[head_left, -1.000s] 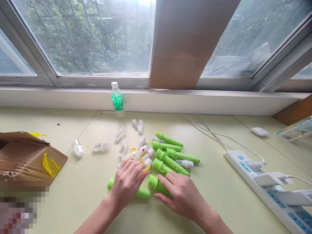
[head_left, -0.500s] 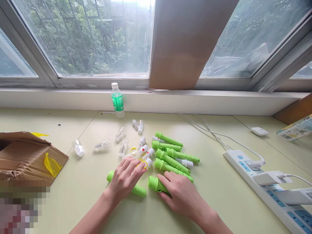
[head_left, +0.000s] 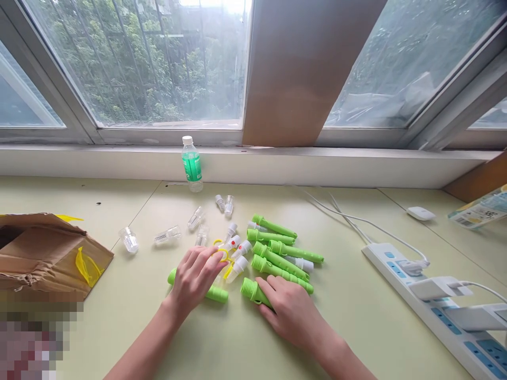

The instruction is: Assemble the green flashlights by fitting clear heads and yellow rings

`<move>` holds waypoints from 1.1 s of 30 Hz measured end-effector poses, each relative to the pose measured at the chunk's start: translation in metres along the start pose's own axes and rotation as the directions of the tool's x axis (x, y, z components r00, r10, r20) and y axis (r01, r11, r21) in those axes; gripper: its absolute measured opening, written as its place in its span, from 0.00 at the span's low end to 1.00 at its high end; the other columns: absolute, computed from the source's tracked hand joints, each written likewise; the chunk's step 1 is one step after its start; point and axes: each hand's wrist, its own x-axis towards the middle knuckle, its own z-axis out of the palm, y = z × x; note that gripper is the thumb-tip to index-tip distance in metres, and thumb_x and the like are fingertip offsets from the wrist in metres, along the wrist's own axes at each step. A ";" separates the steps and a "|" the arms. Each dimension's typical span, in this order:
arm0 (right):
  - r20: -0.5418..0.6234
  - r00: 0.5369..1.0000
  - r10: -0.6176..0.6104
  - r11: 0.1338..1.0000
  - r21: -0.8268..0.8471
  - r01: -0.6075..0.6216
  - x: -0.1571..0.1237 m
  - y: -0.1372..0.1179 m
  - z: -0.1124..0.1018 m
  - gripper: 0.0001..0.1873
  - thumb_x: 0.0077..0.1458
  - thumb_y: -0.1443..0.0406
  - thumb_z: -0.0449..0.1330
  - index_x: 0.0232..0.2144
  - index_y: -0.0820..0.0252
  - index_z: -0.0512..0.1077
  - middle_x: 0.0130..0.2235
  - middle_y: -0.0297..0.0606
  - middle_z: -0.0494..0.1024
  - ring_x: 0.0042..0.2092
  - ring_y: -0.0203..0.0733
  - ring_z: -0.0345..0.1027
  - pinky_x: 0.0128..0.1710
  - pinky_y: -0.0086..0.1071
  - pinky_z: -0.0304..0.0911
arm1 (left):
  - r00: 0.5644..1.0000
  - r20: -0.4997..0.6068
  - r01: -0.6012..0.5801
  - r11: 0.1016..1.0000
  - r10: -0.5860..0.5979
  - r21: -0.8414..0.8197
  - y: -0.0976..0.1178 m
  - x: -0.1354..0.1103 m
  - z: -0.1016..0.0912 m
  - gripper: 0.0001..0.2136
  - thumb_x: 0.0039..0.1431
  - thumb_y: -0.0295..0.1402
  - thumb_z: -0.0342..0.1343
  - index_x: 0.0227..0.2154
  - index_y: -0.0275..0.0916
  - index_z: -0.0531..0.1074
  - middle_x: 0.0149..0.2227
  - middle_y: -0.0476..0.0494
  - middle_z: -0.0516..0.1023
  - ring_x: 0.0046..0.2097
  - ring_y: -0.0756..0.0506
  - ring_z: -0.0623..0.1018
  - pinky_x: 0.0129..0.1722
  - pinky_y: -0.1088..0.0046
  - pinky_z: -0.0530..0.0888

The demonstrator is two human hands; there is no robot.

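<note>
Hands [head_left: 194, 274] hide parts of green tubes [head_left: 249, 289] | cardboard box [head_left: 55, 258] cut off

Over by the window [head_left: 158, 68], where leaves show behind bars, a brown panel [head_left: 304, 68] covers one section. A capped bottle [head_left: 193, 167] with a green label stands near the sill [head_left: 317, 166]. On my left there's a cardboard box [head_left: 43, 256] with yellow strips; on my right, a power strip [head_left: 381, 255] with plugs, white cords [head_left: 360, 217], a rounded white gadget [head_left: 420, 213] and a printed packet [head_left: 481, 209].
</note>
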 end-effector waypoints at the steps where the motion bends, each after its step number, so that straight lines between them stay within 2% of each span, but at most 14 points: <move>1: -0.004 1.000 -0.005 1.000 -0.004 0.005 0.000 0.000 0.001 0.16 0.53 0.67 0.58 0.46 0.60 0.70 0.34 0.36 0.74 0.35 0.41 0.67 0.30 0.33 0.50 | 1.000 -0.008 -0.003 1.000 0.003 0.001 0.001 0.000 0.000 0.19 0.52 0.23 0.62 0.46 0.36 0.65 0.39 0.38 0.79 0.38 0.43 0.79 0.38 0.65 0.76; 8: -0.002 1.000 -0.014 1.000 -0.006 0.014 0.000 -0.001 -0.001 0.16 0.54 0.67 0.56 0.47 0.62 0.70 0.35 0.38 0.74 0.35 0.42 0.67 0.30 0.32 0.52 | 1.000 0.015 0.027 1.000 -0.027 -0.012 0.014 0.000 0.002 0.17 0.57 0.23 0.57 0.48 0.38 0.64 0.44 0.35 0.76 0.42 0.43 0.80 0.37 0.68 0.78; 17: 0.023 1.000 0.003 1.000 0.004 -0.004 -0.001 -0.003 -0.003 0.13 0.54 0.68 0.55 0.43 0.60 0.70 0.35 0.38 0.74 0.36 0.43 0.67 0.31 0.33 0.53 | 0.982 0.029 0.187 0.963 -0.185 -0.194 0.030 -0.003 0.007 0.21 0.57 0.21 0.55 0.52 0.37 0.62 0.44 0.35 0.74 0.48 0.43 0.76 0.41 0.66 0.79; 28: 0.011 1.000 0.012 1.000 0.003 -0.012 -0.001 -0.003 -0.003 0.11 0.54 0.68 0.55 0.41 0.60 0.71 0.34 0.37 0.73 0.35 0.42 0.67 0.30 0.33 0.52 | 0.987 0.065 0.159 0.962 -0.148 -0.223 0.029 0.000 0.006 0.16 0.56 0.23 0.57 0.48 0.36 0.67 0.42 0.39 0.78 0.45 0.44 0.78 0.43 0.66 0.77; 33: 0.001 1.000 0.002 1.000 -0.001 -0.002 0.000 -0.004 -0.003 0.12 0.54 0.69 0.55 0.41 0.61 0.70 0.34 0.38 0.73 0.35 0.42 0.67 0.30 0.33 0.52 | 0.986 0.086 0.155 0.965 -0.139 -0.211 0.029 0.000 0.007 0.14 0.57 0.25 0.57 0.47 0.37 0.68 0.38 0.41 0.79 0.40 0.45 0.79 0.39 0.68 0.76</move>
